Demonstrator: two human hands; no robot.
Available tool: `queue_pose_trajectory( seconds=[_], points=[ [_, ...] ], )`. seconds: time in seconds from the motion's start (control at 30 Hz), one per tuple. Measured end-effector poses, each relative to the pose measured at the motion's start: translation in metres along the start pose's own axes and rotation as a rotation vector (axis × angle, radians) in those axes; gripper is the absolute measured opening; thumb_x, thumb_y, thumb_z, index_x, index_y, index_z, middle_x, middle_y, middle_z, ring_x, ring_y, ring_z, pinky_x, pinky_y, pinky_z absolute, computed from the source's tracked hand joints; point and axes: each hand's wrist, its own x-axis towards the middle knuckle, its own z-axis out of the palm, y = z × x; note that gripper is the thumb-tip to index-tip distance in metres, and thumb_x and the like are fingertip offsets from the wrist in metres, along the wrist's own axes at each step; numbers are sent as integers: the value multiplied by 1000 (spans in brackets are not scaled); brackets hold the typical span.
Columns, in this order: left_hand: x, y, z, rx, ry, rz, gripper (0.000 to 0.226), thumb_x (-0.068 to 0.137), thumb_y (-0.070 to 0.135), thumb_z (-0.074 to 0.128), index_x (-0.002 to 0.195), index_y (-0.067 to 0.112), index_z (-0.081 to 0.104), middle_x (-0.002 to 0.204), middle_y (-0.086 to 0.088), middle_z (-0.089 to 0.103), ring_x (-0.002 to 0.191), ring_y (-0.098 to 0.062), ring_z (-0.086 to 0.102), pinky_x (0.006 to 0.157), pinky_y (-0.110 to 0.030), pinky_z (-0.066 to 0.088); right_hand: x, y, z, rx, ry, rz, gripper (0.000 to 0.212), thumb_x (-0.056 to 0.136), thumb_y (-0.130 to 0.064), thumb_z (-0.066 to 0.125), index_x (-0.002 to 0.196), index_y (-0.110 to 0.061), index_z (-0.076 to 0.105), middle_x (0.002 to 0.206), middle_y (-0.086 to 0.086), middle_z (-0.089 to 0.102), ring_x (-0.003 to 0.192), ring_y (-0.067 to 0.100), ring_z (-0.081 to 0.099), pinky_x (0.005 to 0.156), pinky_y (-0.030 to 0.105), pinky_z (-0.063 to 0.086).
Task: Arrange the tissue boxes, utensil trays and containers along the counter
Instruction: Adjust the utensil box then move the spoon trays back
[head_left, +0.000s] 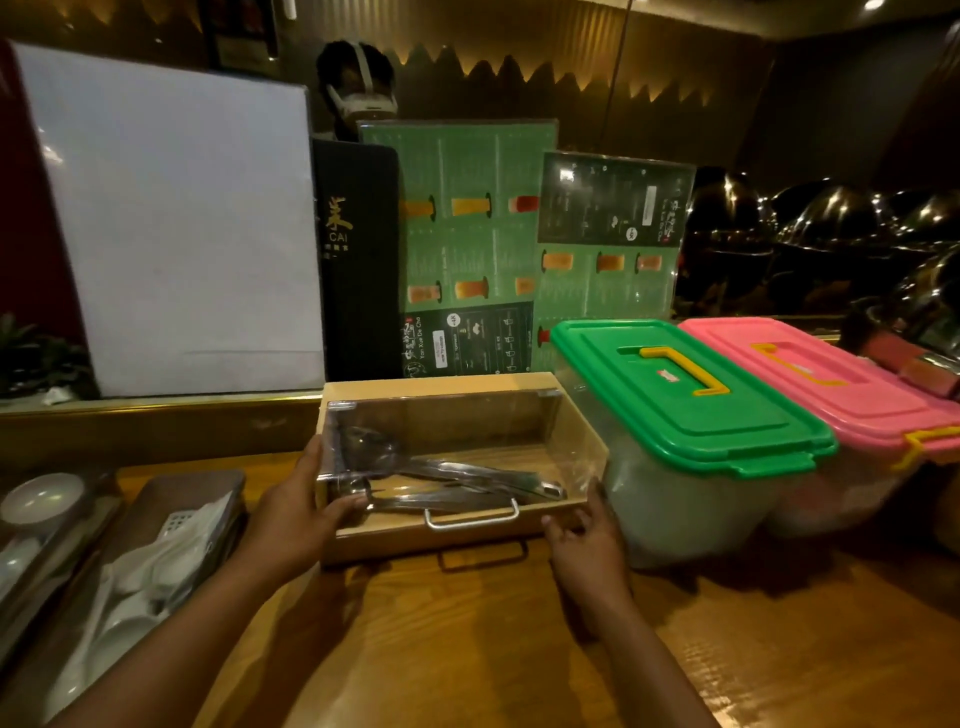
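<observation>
- Head view: left hand (298, 512) grips the utensil tray (457, 535) at its 9 o'clock end, thumb over the rim.
- Right hand (587, 540) clasps the 3 o'clock corner.
- The tray, at counter (467, 649) centre, holds metal ladles (441, 475).
- Green-lidded container (685, 395) touches it at 3 o'clock.

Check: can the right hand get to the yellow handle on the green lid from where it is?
Probably yes. The right hand grips the utensil box beside the green-lidded container; the yellow handle lies uncovered on top.

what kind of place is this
Probably a restaurant's service counter: laminated drink menus stand at the back, domed chafing dishes sit to the right, and a wooden utensil box holds metal serving spoons.
</observation>
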Motion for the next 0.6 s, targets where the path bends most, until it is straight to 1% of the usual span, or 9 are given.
queue_pose_trajectory(
  seconds=[0.03,0.1,0.2,0.27,0.33,0.43,0.5,0.53,0.6],
  points=[
    [0,-1,-1,-24,-17,4,96,82,37,75,155,35,12,143,-8,55,115,-28,60,82,-34,50,-5,-5,0,26,-3,0,78,83,-31,73,139,-64,29,137,-8,56,116,16,59,100,48,50],
    [-2,-4,-7,-77,-56,15,98,84,35,74,154,40,6,147,-3,50,126,-25,53,90,-35,49,-21,-12,4,42,-14,2,65,86,-22,73,138,-49,43,116,-11,64,111,15,60,96,46,52],
    [-12,-19,-27,-43,-50,-8,101,81,36,76,154,40,5,153,-1,42,135,-24,46,103,-46,46,-58,-34,23,-48,-30,-33,39,88,-15,72,123,-25,61,109,-3,67,105,17,63,83,31,52],
    [-20,-34,-50,52,-35,15,91,80,37,77,153,34,22,151,-2,45,135,-25,46,105,-46,44,-88,-49,46,-91,-121,-86,26,88,-14,72,110,-25,66,101,-8,68,99,12,64,79,27,53],
    [-29,-51,-77,145,16,80,73,78,36,79,142,26,47,142,-3,55,130,-24,50,105,-42,43,-119,-63,76,-162,-245,-152,24,88,-17,72,108,-29,66,100,-12,66,95,5,63,84,31,57],
    [-43,-80,-121,209,87,73,56,76,34,79,128,29,60,128,2,63,118,-19,58,96,-38,48,-170,-87,126,-203,-499,-253,46,82,-35,78,125,-38,59,109,-14,62,96,-1,61,83,27,57],
    [-51,-99,-146,234,64,25,56,75,34,79,127,28,59,125,0,63,113,-22,59,92,-38,49,-204,-103,160,-188,-693,-304,73,72,-52,82,136,-49,46,129,-19,49,108,-8,53,85,18,53],
    [-55,-107,-153,228,45,11,59,74,33,79,129,25,58,126,-2,62,114,-23,59,92,-38,49,-219,-109,174,-231,-755,-337,86,66,-60,82,140,-53,39,139,-23,38,115,-9,48,90,16,49],
    [-65,-122,-161,142,14,-42,67,75,34,80,136,23,52,131,-2,59,118,-23,58,95,-38,49,-239,-113,201,-406,-748,-434,102,57,-72,80,143,-60,26,148,-28,20,127,-2,38,101,23,43]
  ],
)
